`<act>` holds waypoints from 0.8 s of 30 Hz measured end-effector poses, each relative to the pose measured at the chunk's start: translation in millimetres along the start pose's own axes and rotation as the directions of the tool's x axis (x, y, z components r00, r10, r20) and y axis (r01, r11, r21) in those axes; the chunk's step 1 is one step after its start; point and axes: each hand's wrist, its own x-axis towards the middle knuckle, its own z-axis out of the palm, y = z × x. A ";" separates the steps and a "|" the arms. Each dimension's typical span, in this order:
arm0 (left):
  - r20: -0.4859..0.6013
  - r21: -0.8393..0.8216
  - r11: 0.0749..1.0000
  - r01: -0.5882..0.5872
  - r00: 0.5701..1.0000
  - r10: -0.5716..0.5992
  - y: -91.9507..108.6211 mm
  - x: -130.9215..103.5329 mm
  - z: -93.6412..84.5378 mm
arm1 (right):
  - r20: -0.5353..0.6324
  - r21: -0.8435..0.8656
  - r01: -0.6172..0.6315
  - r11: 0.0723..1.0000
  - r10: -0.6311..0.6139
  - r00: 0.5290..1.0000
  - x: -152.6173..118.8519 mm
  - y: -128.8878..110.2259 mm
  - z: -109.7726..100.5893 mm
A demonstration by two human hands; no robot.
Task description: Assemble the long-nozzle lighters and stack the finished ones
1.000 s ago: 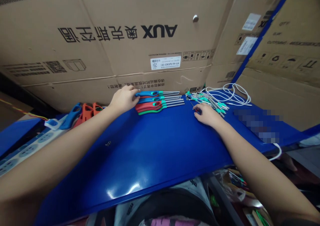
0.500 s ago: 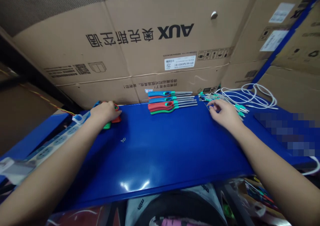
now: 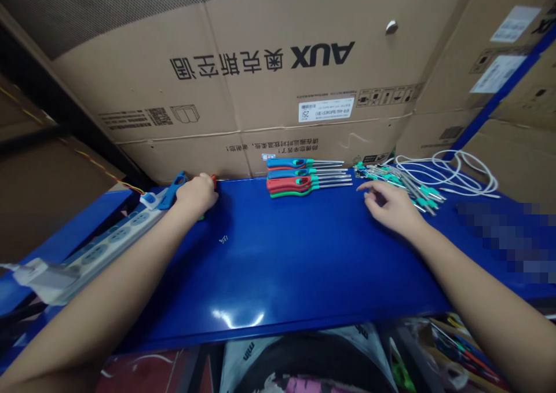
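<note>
One cardboard panel (image 3: pixel 260 112) stands behind the blue desk (image 3: pixel 282 254). A power strip (image 3: pixel 113 239) runs along the left side; a white cable (image 3: pixel 489 195) lies coiled at the far right. Beside the cable is a loose pile of metal rods (image 3: pixel 396 178) with green fittings. Near the desk's centre, against the panel, coloured handles with rods fitted (image 3: pixel 289 183) lie side by side, rods pointing right.

Right hand (image 3: pixel 388 203): just in front of the pile; its fingers (image 3: pixel 371 187) loosely parted, nothing seen in hold. Left hand (image 3: pixel 197 195): over bare handles (image 3: pixel 174 191) at the strip's far end; its fingers (image 3: pixel 208 191) bend downward, tips hidden, so grip cannot be told.

Judged step: selecting a handle at left. The next move, in this inspector's judgement, calls for a firm hold on one handle, leaving its neighbours undisturbed.
</note>
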 end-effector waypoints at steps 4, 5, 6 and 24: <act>-0.019 0.025 0.988 0.153 0.988 -0.152 10.5 -13.7 -24.8 | -0.016 0.010 0.023 1.000 -0.023 1.000 -0.3 -1.0 0.0; -0.038 0.026 0.986 0.167 0.985 -0.166 13.8 -19.4 -33.8 | -0.019 0.011 0.026 1.000 -0.026 0.999 -0.2 -1.6 0.0; -0.060 0.025 0.984 0.176 0.983 -0.174 17.4 -26.2 -43.4 | -0.024 0.014 0.029 0.999 -0.028 0.999 0.0 -2.3 -0.1; -0.197 -0.672 0.426 -0.606 0.700 0.686 108.6 -112.7 38.3 | 0.338 0.268 0.268 0.925 -0.351 0.873 -11.1 -41.6 13.1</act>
